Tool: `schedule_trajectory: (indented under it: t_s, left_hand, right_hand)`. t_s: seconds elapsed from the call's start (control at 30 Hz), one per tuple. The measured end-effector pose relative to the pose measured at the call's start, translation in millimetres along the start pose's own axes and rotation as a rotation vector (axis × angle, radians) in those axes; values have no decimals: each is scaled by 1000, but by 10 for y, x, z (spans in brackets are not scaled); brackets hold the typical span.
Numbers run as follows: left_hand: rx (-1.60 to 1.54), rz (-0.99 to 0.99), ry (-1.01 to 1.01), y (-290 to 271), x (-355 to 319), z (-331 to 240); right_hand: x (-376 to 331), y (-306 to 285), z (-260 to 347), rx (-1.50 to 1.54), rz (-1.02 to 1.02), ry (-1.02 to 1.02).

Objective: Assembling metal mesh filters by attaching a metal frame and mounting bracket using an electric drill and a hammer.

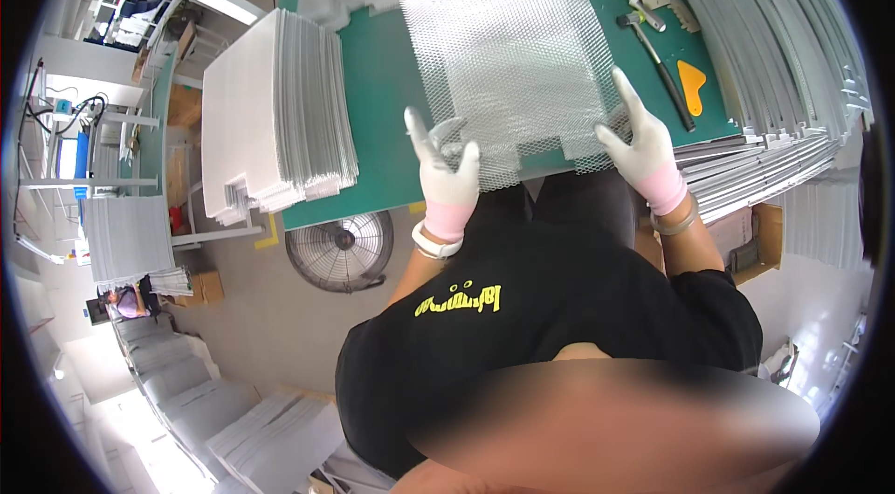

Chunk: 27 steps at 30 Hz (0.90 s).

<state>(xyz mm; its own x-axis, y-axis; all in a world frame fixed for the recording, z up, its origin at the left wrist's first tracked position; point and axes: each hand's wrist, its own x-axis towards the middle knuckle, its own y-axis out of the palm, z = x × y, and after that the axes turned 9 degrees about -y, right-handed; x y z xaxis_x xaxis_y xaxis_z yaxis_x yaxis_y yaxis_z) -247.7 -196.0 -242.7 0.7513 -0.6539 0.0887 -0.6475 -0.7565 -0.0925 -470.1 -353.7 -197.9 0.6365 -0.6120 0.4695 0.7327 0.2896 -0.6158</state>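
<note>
A silver honeycomb mesh sheet (522,47) with a notched near edge lies over the green worktable in front of me, its near end reaching the table's edge. My left hand (447,179), in a white glove with a pink cuff, is at the near left corner, the mesh between thumb and curled fingers, the index finger stretched out. My right hand (645,149), gloved alike, grips the near right side between thumb and lower fingers, its index finger pointing forward along the edge. The mesh partly covers the lower fingers of both hands.
A tall stack of white notched panels (252,112) stands on the table (378,102) at left. To the right lie a hammer (662,70), a yellow scraper (691,87) and long stacked silver sheets (760,28). A floor fan (341,250) stands below the table's left side.
</note>
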Motion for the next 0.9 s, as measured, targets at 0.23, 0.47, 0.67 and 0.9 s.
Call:
schedule_trajectory:
  t_s: [0.23,0.47,0.67,0.9]
  left_hand:
    - [897,140,174,24,223,49]
    - [1139,225,32,121,337,225]
    - [1109,233,48,97,348,247]
    - [1123,248,-17,138,389,230]
  right_hand:
    - [-7,196,-259,-23,66,153]
    - [-140,497,-639,-383,170,86]
    - [-171,484,-679,-267,185,117]
    - [-67,439,-630,-304,286,190]
